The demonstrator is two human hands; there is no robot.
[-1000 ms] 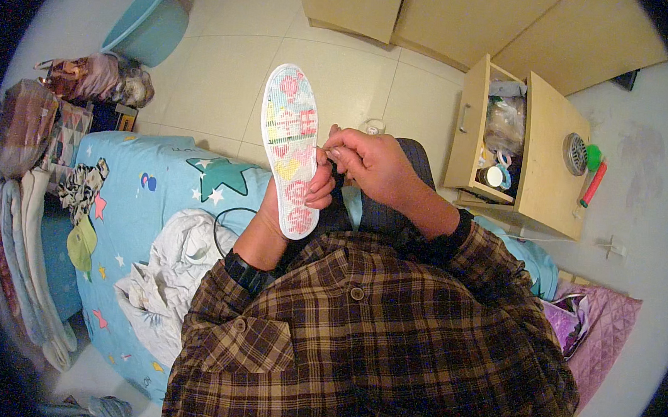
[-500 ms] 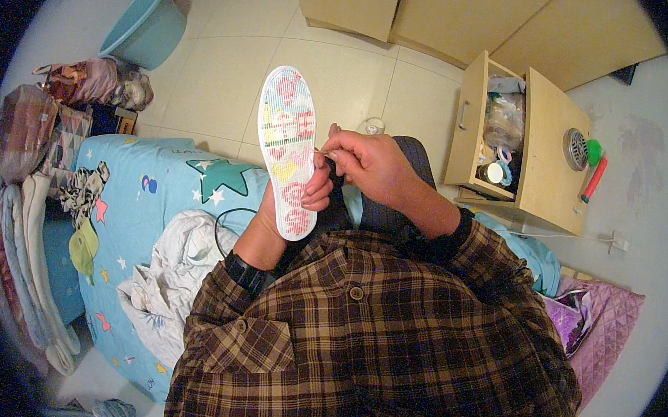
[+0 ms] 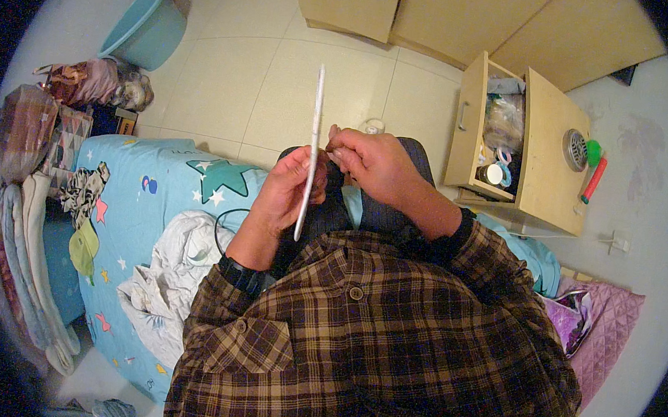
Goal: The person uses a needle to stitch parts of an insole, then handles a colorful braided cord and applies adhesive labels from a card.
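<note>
Insole [image 3: 312, 149], flat and thin, turned edge-on to the camera, so showing only as a narrow pale strip standing nearly upright; printed face not readable from this angle. Held in the air in front of the chest, above the dark lap and the edge of the bed [image 3: 172, 197], its upper tip reaching up over the pale floor tiles [image 3: 281, 81]. Left hand [image 3: 285, 193] wrapped around the lower half, thumb on the near side and fingers behind, closed firmly on it. Right hand [image 3: 372, 165] just beside the strip near its middle, fingertips pinched narrow together on something small and dark; cannot tell what it is, nor whether it touches the insole. Black watch [image 3: 244, 276] on the left wrist, brown plaid shirt sleeves [image 3: 356, 342] below both arms.

Around: light blue sheet with star and cartoon prints over the bed, a crumpled white cloth [image 3: 174, 275] lying on it near the left forearm. Stacked folded fabrics [image 3: 26, 187] along the far left. Teal plastic tub [image 3: 145, 29] on the floor at upper left. Pale wooden nightstand [image 3: 547, 154] to the right with its drawer pulled open [image 3: 493, 142], packed with small jars and bags; a round metal strainer-like disc [image 3: 575, 149] and a red-and-green tool [image 3: 593, 176] on top. Purple quilted cloth [image 3: 604, 328] at lower right.
</note>
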